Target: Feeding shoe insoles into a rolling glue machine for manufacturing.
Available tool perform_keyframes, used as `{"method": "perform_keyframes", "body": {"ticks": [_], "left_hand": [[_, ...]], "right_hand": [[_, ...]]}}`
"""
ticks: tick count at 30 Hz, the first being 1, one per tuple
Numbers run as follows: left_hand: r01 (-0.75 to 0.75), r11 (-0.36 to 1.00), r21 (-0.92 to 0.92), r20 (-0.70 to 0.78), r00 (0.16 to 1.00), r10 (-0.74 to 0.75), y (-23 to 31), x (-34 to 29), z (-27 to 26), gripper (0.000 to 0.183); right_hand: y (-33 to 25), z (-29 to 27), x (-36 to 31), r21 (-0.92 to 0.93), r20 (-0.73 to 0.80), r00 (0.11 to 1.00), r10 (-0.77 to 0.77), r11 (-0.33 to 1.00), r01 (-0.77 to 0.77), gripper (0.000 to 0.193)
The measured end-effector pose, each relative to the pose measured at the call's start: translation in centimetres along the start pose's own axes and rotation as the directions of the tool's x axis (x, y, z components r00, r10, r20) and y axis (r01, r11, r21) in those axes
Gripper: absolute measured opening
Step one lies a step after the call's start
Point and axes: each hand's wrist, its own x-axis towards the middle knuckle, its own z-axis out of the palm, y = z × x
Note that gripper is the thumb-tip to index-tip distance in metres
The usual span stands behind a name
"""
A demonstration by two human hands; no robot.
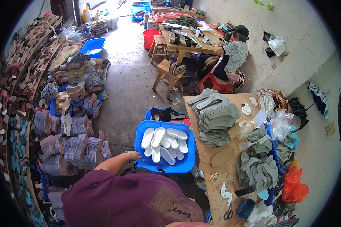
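Observation:
My left hand is at the left rim of a blue plastic basin, its fingers closed on the edge; a bracelet is round the wrist. Inside the basin lies a loose heap of white shoe soles, some overlapping. Behind it, partly covered, another blue tub holds dark strapped shoes. Of my right arm only a sliver shows at the lower edge; the hand is out of the picture. My purple top hides much of the floor in front of me.
To the right stands a wooden table with stacked grey soles, scissors and a phone. Rows of stacked soles and shelves line the left. A person sits at a far table, with wooden stools nearby.

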Motion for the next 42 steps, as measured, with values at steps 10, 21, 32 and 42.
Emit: {"method": "perform_keyframes", "body": {"ticks": [10,21,32,42], "left_hand": [[0.04,0.999,-0.018,0.068,0.997,-0.039,-0.8,0.2,0.5,0.057],[0.034,0.999,0.003,0.063,0.997,-0.035,0.5,0.1,0.5,0.058],[-0.037,0.998,0.058,0.033,0.999,0.035,1.1,1.4,0.5,0.06],[0.019,0.999,0.05,0.104,0.994,-0.024,0.9,0.7,1.1,0.06]], "right_hand": [[2.2,1.6,1.2,0.106,-0.055,0.982,0.182,0.979,-0.176,0.014],[-0.8,-0.4,-0.5,0.498,-0.027,0.97,0.242,0.844,-0.197,0.03],[-2.2,-1.2,-1.5,0.433,-0.196,0.946,0.259,0.888,-0.154,0.037],[2.8,1.8,-0.2,0.218,-0.43,0.883,0.19,0.971,-0.102,0.021]]}}
